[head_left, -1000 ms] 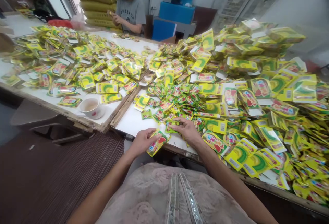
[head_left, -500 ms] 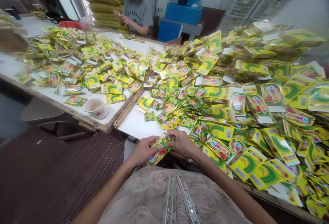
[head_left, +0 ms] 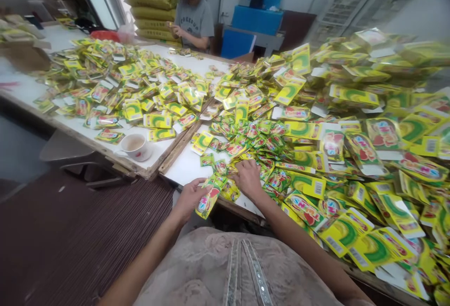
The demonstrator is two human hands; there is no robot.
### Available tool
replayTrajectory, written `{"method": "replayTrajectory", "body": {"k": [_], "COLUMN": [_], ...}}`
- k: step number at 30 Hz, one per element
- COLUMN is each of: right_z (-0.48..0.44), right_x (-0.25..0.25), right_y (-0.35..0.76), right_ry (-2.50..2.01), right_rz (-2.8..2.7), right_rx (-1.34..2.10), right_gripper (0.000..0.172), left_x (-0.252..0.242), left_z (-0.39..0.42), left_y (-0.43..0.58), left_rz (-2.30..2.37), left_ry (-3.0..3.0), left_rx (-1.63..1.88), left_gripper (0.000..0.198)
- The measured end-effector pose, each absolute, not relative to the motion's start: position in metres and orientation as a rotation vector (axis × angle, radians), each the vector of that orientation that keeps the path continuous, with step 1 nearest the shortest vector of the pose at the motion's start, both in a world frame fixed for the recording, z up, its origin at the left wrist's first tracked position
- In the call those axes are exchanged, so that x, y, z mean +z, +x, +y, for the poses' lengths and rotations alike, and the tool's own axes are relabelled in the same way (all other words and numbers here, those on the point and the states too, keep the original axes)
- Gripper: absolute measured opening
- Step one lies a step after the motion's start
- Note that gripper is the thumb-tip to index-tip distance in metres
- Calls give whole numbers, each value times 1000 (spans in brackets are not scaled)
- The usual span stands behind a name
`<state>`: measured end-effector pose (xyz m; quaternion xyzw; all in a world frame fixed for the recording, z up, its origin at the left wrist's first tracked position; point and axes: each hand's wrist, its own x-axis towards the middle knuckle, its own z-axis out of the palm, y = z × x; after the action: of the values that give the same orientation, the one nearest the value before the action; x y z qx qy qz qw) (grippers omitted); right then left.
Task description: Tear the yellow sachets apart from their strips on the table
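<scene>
My left hand (head_left: 190, 200) is closed round a small yellow-and-green carton (head_left: 210, 202) with a red fruit picture, held just off the table's front edge. The carton's upper end tilts toward the pile. My right hand (head_left: 249, 178) is at the near side of a heap of small green sachets (head_left: 260, 138). Its fingers bend down among them, and whatever they grip is hidden. A few yellow sachets (head_left: 230, 190) lie between my two hands, close to the edge.
Many printed cartons (head_left: 305, 130) are piled high on the right; another spread of cartons (head_left: 140, 90) covers the left table. A cup (head_left: 134, 147) with a drink stands near that table's corner. Across the tables a person (head_left: 193, 18) handles something small, beside stacked sacks (head_left: 153, 13).
My right hand has left the carton and moved forward to the sachet heap. My left hand keeps the carton, now shifted slightly left and more fully seen.
</scene>
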<state>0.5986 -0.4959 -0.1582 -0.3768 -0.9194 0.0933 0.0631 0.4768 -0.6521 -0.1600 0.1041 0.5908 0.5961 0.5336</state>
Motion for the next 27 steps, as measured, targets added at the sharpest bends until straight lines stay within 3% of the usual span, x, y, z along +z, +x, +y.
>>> {"method": "replayTrajectory", "body": {"k": [3, 6, 10, 16, 21, 27], "right_z": [-495, -495, -498, -503, -507, -513], "right_x": [-156, -146, -129, -108, -97, -96], "right_y": [612, 621, 623, 623, 618, 618], "right_ry": [-1067, -1003, -790, -727, -748, -809], "right_rz": [-2561, -2345, -2490, -2898, -2992, -2815], "right_rx": [483, 946, 1323, 1192, 1192, 1322], "right_gripper": [15, 24, 24, 8, 6, 25], "left_x": [-160, -159, -157, -159, -154, -141], "left_z": [-652, -651, -650, -655, -658, -659], "left_y": [474, 474, 474, 478, 479, 477], "left_rz": [1465, 1508, 1537, 1553, 1485, 1237], "left_ry": [256, 314, 481, 738, 792, 623], "left_rx": [1415, 1379, 1329, 1214, 1142, 1110], "left_gripper": [58, 58, 60, 55, 51, 48]}}
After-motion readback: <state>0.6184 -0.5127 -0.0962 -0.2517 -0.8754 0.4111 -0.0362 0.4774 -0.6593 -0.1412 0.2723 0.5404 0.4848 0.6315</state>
